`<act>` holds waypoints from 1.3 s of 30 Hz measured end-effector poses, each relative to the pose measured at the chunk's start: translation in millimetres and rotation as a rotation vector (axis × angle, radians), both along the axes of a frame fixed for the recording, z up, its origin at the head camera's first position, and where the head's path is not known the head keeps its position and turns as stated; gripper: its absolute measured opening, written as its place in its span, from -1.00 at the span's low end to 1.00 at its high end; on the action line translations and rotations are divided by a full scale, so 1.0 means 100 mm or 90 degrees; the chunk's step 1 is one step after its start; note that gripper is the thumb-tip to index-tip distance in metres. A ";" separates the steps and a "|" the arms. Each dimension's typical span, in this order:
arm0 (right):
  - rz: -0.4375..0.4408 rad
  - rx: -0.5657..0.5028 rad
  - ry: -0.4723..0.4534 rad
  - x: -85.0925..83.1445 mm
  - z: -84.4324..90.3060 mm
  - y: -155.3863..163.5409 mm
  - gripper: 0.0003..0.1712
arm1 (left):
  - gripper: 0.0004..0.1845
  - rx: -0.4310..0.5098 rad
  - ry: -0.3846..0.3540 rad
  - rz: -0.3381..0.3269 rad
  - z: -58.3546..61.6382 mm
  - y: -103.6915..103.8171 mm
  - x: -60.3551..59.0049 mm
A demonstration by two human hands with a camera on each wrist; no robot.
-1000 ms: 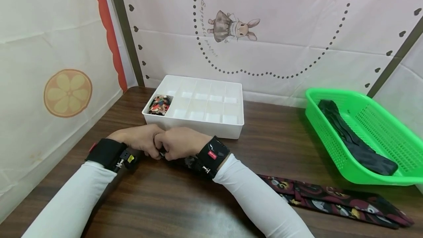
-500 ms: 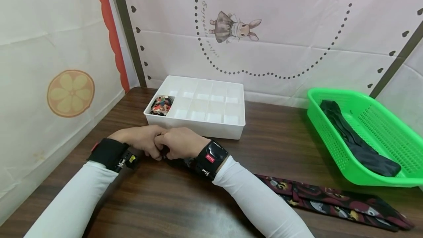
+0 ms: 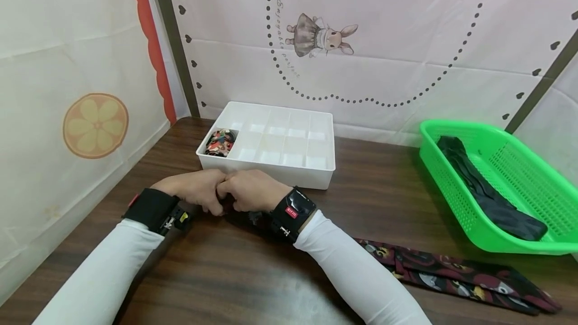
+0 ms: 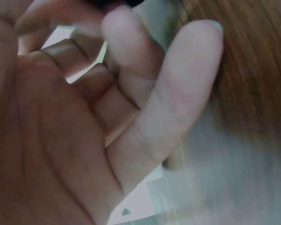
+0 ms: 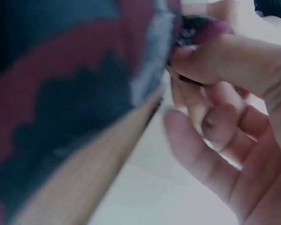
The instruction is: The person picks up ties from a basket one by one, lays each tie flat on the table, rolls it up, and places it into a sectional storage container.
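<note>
A cloth-walled tabletop booth, judging by the printed sheets that enclose the wood-grain table

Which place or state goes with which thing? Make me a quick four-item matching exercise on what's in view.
1. Tray
2. Patterned bundle
3. Black cloth
4. Long tie

A. Inside the green basket
B. Held by the right hand
C. White, split into sections
D. In the tray's near left section

Pairs: 1-C, 2-D, 3-A, 4-B
</note>
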State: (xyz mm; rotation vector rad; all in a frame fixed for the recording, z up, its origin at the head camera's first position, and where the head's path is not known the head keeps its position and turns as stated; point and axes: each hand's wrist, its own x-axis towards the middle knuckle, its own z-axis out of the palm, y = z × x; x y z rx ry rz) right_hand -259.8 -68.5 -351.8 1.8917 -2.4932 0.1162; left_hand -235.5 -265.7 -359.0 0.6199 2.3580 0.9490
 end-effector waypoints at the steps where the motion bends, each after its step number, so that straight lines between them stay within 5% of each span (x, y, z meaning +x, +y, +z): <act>1: -0.001 -0.009 -0.001 0.00 -0.01 0.00 -0.73 | -0.76 0.006 -0.006 0.002 -0.01 -0.01 0.00; 9: -0.010 -0.019 -0.012 0.00 -0.02 0.01 -0.71 | -0.74 0.076 -0.011 -0.006 -0.08 -0.09 0.00; 17: -0.005 0.008 -0.054 -0.02 0.12 0.04 -0.80 | -0.71 0.040 0.041 -0.034 0.02 -0.01 -0.02; 25: -0.019 0.008 -0.024 0.03 0.06 0.03 -0.68 | -0.70 0.065 0.006 -0.031 -0.03 -0.03 -0.03; 33: 0.016 0.040 -0.159 -0.04 0.11 0.08 -0.67 | -0.75 0.022 0.088 -0.074 -0.04 0.04 -0.03; 39: -0.035 0.036 -0.070 -0.02 0.10 0.09 -0.69 | -0.70 0.020 0.149 -0.081 -0.04 0.05 -0.06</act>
